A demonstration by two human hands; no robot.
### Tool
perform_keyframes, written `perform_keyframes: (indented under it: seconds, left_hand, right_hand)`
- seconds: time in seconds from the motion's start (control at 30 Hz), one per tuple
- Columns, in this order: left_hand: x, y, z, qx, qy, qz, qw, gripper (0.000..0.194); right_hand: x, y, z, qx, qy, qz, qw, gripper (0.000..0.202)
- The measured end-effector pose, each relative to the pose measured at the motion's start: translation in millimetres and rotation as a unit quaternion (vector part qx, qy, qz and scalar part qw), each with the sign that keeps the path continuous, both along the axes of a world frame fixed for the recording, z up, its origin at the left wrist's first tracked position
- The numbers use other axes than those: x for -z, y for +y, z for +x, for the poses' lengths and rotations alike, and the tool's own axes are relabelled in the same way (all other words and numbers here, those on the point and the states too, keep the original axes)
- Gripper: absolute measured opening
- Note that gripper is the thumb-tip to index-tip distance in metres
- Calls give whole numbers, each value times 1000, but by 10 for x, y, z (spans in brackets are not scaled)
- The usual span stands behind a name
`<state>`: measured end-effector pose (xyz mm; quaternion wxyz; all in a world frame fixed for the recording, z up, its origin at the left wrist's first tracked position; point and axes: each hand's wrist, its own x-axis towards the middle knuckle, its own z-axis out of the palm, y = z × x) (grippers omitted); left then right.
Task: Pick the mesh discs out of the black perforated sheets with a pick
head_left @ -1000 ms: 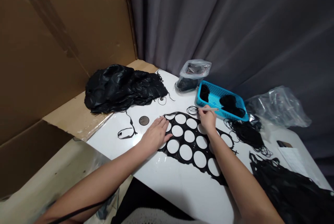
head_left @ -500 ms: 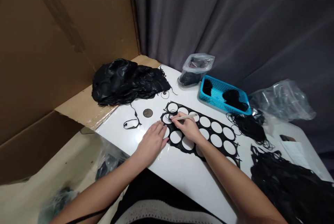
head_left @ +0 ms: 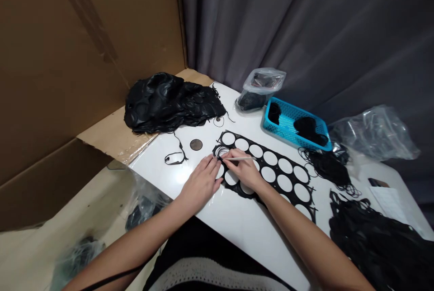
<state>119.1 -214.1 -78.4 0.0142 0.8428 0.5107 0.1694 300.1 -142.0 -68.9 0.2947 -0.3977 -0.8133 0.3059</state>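
A black sheet [head_left: 278, 171] with rows of round holes lies on the white table [head_left: 233, 218]. My right hand [head_left: 244, 171] pinches a thin pale stick [head_left: 241, 158], its tip low over the sheet's left end. Thin black rings [head_left: 222, 151] lie at that tip, around a hole. My left hand [head_left: 202, 182] rests flat, its fingertips on the sheet's left edge and its fingers spread slightly. To its left are a dark round disc [head_left: 195, 145] and a loose black strip [head_left: 183, 153].
A large stack of black sheets [head_left: 169, 103] sits at the back left. Behind the holed sheet are a plastic bag [head_left: 261, 89] and a blue basket [head_left: 294, 123] holding black pieces. Black cords [head_left: 327, 166] and a black scrap heap [head_left: 376, 241] lie to the right.
The view has shifted slightly, so things appear further right. The stick in my right hand has tilted to lie more nearly level, and the thin rings are more visible around the hole.
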Motion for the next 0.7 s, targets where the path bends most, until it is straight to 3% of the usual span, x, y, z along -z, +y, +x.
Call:
perform_keyframes:
  seconds: [0.13, 0.2, 0.27, 0.37, 0.47, 0.57, 0.7]
  left_hand:
    - [10, 8, 10, 6, 13, 5, 1000, 44]
    - [11, 7, 8, 9, 18, 8, 1000, 43]
    - [11, 3, -3, 10, 25, 13, 1000, 42]
    - [-8, 5, -30, 6, 25, 17, 1000, 42]
    - [-62, 28, -27, 5, 17, 12, 1000, 41]
    - [-119, 57, 67, 5, 15, 21, 1000, 39]
    - [-103, 61, 284, 51, 15, 36, 998, 43]
  right_hand:
    - [13, -6, -13, -68, -77, 98, 990, 15]
    - [9, 113, 29, -39, -104, 128, 986, 16]
    - [-6, 315, 157, 79, -91, 134, 984, 14]
    - [-47, 611, 505, 282, -51, 103, 953, 15]
    - [-99, 669, 837, 375, -58, 75, 922, 18]
    - [-144, 456, 901, 342, -41, 47, 937, 20]
    - [-139, 64, 628, 187, -3, -20, 982, 18]
